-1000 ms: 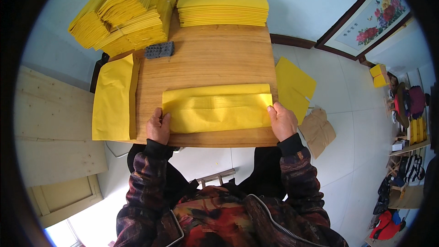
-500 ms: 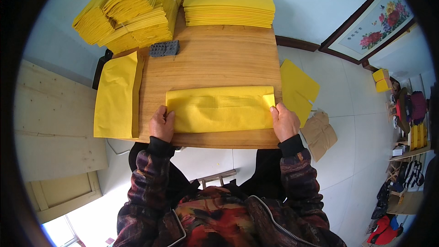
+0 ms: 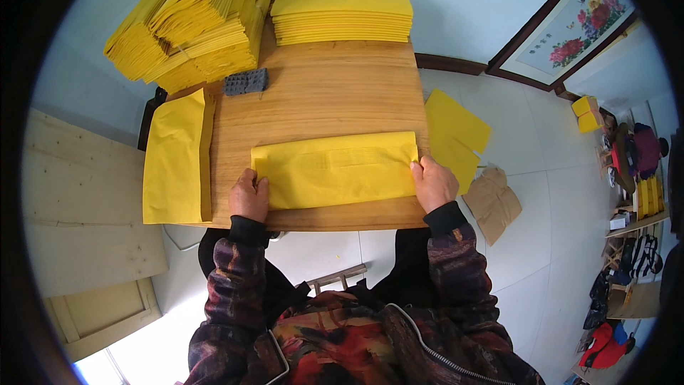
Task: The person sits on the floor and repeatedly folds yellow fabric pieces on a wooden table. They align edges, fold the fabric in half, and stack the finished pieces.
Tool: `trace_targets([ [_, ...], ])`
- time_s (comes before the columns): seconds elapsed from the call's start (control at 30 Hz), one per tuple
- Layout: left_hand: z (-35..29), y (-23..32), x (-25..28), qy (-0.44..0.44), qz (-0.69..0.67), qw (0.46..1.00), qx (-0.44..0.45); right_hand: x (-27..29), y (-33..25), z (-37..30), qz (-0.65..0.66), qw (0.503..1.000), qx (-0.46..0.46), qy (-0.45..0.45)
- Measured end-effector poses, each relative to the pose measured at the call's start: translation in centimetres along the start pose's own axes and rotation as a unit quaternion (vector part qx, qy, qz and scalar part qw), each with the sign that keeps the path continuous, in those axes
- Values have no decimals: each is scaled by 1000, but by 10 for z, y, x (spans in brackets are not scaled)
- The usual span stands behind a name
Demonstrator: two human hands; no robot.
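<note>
A folded yellow paper sheet [image 3: 333, 171] lies lengthwise across the near part of the wooden table, its far edge a long fold. My left hand [image 3: 249, 195] pinches its left end, thumb toward the paper. At the opposite end my right hand [image 3: 434, 184] grips the paper's right edge between thumb and fingers. Some fingers of both hands are hidden under or behind the paper. Left of my left hand, another folded yellow paper piece [image 3: 174, 160] rests along the table's left edge.
The wooden table [image 3: 320, 89] carries a neat stack of folded yellow paper [image 3: 342, 18] at the back and tied yellow bundles [image 3: 206, 28] at back left. A dark grey textured block [image 3: 246, 81] sits near them. Right of the table are yellow paper [image 3: 456, 139] and crumpled brown paper [image 3: 494, 207].
The view has shifted slightly. The yellow paper's right end has tilted up a little, and the small turned-over corner by my right hand now lies flat. Both hands keep hold.
</note>
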State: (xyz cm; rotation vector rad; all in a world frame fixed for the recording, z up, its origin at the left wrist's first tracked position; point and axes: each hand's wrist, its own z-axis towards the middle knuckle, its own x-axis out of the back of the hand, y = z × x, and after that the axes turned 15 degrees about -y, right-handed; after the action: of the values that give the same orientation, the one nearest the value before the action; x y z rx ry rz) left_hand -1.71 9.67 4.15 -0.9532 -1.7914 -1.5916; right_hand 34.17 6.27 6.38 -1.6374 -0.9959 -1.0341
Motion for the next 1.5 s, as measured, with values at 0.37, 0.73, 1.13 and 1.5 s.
trace_targets([
  [0.37,-1,-1,-4,13,15,1000,-2,5,-16,-3,-36,997,-35,50],
  [0.73,-3,3,-9,18,-46,998,41,-19,-23,9,-36,985,116,122],
  [1.13,-6,5,-8,25,-69,996,49,-33,-12,14,-12,973,174,149],
  [1.5,-3,-3,-10,41,-53,998,4,-27,-10,15,109,971,165,135],
])
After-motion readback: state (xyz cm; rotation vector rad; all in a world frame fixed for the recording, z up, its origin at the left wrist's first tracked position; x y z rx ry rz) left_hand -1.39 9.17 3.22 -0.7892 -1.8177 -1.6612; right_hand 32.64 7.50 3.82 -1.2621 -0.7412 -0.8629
